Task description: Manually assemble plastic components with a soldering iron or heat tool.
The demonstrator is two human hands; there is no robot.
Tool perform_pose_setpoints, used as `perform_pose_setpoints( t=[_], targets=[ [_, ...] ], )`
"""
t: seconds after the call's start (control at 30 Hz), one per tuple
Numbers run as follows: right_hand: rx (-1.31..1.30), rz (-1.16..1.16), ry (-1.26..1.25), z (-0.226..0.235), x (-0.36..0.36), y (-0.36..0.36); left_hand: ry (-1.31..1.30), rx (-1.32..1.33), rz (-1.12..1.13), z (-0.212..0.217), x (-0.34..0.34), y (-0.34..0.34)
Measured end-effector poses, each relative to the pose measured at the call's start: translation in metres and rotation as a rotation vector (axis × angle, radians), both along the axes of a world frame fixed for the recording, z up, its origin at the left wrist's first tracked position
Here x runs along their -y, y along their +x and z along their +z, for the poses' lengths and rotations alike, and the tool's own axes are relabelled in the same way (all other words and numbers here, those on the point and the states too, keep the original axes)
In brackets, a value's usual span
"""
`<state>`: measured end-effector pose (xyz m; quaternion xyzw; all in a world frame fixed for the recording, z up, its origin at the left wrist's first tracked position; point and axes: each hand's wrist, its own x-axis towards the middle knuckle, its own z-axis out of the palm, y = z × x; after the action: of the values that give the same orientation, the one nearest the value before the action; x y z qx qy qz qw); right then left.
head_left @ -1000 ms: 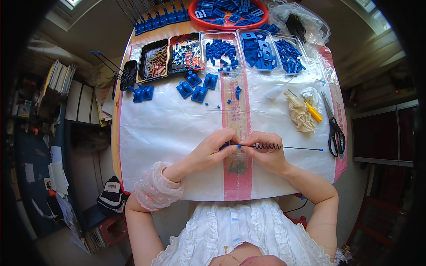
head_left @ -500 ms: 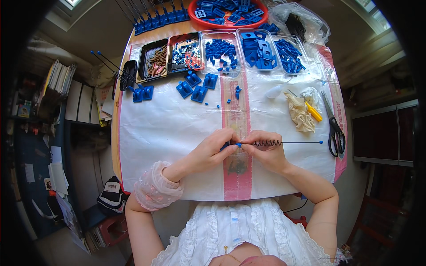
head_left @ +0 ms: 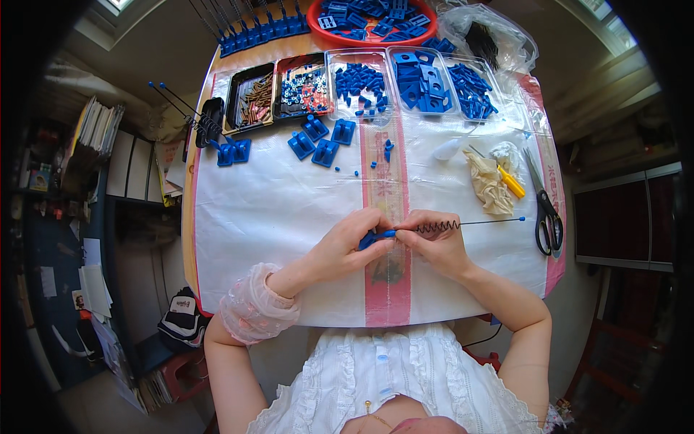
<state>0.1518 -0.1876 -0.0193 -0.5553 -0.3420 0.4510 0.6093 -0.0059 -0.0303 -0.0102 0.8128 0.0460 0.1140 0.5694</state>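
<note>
Near the middle of the table, my left hand (head_left: 349,242) is closed on a small blue plastic part (head_left: 369,239), which its fingers partly cover. My right hand (head_left: 439,246) pinches a black coiled spring wire (head_left: 437,227) close to where it meets the blue part. From the coil a straight stretch runs out to the right, with a small blue cap (head_left: 522,218) at its tip. Several blue brackets (head_left: 325,152) lie beyond my hands, along with a blue piece (head_left: 389,150) and a few tiny blue bits.
Along the back stand trays of brass-coloured screws (head_left: 256,100), nuts (head_left: 303,88) and blue parts (head_left: 359,81). Behind them is a red basin (head_left: 311,22). At right lie black-handled scissors (head_left: 547,217), a yellow-handled tool (head_left: 512,181) and a crumpled cloth (head_left: 488,189). Finished-looking wired brackets (head_left: 233,152) sit at left.
The wire's capped end has swung slightly upward, away from me. My left fingers have shifted, and more of the blue part shows between them.
</note>
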Motion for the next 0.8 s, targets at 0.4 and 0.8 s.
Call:
perform_pose_setpoints(
  t=[0.4, 0.8],
  targets=[
    [0.016, -0.003, 0.019, -0.0031, -0.0008, -0.0022, -0.078, -0.064, 0.043, 0.0022, 0.0027, 0.0011],
    [-0.045, -0.040, -0.021, -0.0046, -0.0018, 0.0044, -0.262, 0.017, 0.135, -0.0014, 0.0058, 0.0027]
  ],
)
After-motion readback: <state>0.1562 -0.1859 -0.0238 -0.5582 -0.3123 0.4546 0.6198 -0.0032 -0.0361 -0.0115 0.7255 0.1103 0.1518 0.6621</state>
